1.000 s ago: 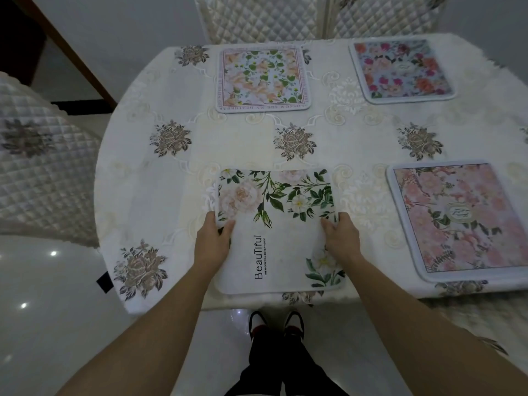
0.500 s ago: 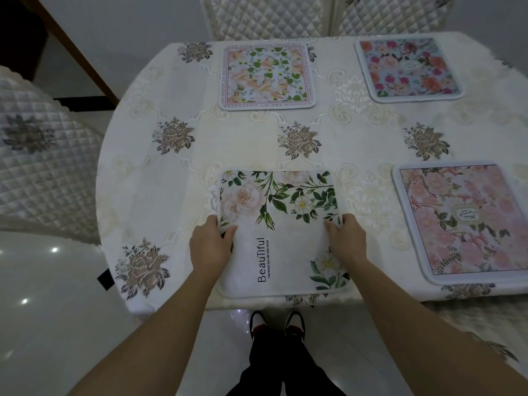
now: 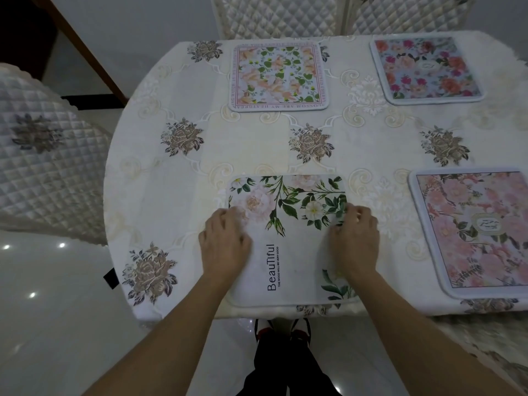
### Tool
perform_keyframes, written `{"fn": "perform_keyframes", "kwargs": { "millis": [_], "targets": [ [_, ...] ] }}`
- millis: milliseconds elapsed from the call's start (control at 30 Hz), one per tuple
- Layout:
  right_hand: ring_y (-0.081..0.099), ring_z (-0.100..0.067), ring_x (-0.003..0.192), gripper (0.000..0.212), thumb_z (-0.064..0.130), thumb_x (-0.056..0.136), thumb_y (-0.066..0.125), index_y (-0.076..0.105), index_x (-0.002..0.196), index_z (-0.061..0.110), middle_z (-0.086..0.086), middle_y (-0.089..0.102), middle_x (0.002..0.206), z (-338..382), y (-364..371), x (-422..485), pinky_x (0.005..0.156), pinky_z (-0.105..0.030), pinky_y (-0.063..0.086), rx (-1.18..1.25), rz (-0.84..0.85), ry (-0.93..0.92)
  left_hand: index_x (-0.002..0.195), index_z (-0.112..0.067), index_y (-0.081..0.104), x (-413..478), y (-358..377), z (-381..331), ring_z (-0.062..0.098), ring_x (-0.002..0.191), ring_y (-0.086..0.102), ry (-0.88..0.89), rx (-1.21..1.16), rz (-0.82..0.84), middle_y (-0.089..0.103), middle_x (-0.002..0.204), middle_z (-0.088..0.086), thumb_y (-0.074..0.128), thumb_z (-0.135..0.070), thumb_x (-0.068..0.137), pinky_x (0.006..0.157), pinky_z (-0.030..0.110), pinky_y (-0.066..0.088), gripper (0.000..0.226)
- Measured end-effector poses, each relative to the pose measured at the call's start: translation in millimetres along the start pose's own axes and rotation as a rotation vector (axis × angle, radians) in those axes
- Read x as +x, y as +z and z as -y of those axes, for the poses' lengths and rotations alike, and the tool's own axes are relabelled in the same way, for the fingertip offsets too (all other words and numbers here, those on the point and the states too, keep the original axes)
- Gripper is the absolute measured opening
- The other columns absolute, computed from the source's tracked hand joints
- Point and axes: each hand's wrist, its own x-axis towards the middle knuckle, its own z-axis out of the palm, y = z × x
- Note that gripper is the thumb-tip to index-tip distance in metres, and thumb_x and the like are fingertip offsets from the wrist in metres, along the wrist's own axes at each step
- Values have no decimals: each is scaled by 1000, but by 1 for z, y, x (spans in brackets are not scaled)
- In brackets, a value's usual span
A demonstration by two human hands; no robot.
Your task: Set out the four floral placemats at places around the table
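Observation:
A white placemat (image 3: 288, 238) with green leaves, pale roses and the word "Beautiful" lies flat at the table's near edge. My left hand (image 3: 225, 244) sits on its left side and my right hand (image 3: 354, 241) on its right side, both knuckles up with fingers curled down onto the mat. Three more floral placemats lie flat: a pink one (image 3: 474, 232) at the right, a green and peach one (image 3: 278, 75) at the far middle, and a red and pink one (image 3: 425, 70) at the far right.
The round table (image 3: 160, 195) wears a cream cloth with brown rose prints. Quilted chairs stand at the left (image 3: 43, 155) and behind the far edge (image 3: 280, 15). Glossy white floor and my legs (image 3: 283, 361) show below the near edge.
Both hands have slid from the mat's side edges inward and forward onto its top. The white mat stays in about the same spot.

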Motion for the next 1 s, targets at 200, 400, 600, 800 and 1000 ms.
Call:
{"fn": "perform_keyframes", "kwargs": {
  "millis": [200, 400, 600, 800, 1000],
  "targets": [
    [24, -30, 146, 55, 32, 99, 40, 33, 148, 7, -13, 33, 155, 49, 41, -3, 117, -49, 25, -30, 210, -457, 155, -18, 25, 7, 35, -30, 20, 152, 14, 374, 52, 126, 21, 164, 2, 38, -41, 97, 122, 47, 20, 64],
    [-2, -21, 151, 70, 55, 100, 23, 8, 155, 15, -6, 3, 164, 27, 53, -9, 122, -44, 8, -143, 251, -458, 158, -15, 9, 7, 47, -11, 14, 153, -1, 416, 164, 127, 5, 167, 0, 26, -49, 101, 124, 44, 9, 69],
    [-13, -16, 149, 74, 59, 99, 18, -7, 155, 17, -3, -10, 163, -15, 36, 3, 123, -40, 5, -144, 272, -307, 158, -11, 7, 11, 41, -2, 13, 153, -5, 357, 134, 140, 1, 166, 3, 29, -50, 99, 125, 40, 6, 74],
    [-14, -17, 149, 75, 60, 98, 18, -6, 155, 16, -3, -12, 163, -13, 28, 10, 121, -36, -2, -115, 361, -311, 158, -14, 5, 15, 29, -3, 13, 153, -6, 366, 88, 241, -3, 166, 1, 30, -52, 98, 125, 38, 4, 76],
    [22, -23, 145, 67, 52, 97, 36, 20, 153, 19, -6, 26, 158, 7, -30, 32, 118, -36, 20, -25, 349, -306, 151, -16, 36, 29, -14, -23, 22, 147, 32, 397, 145, 137, 36, 158, 5, 33, -58, 89, 117, 46, 32, 75]
  ]
}}
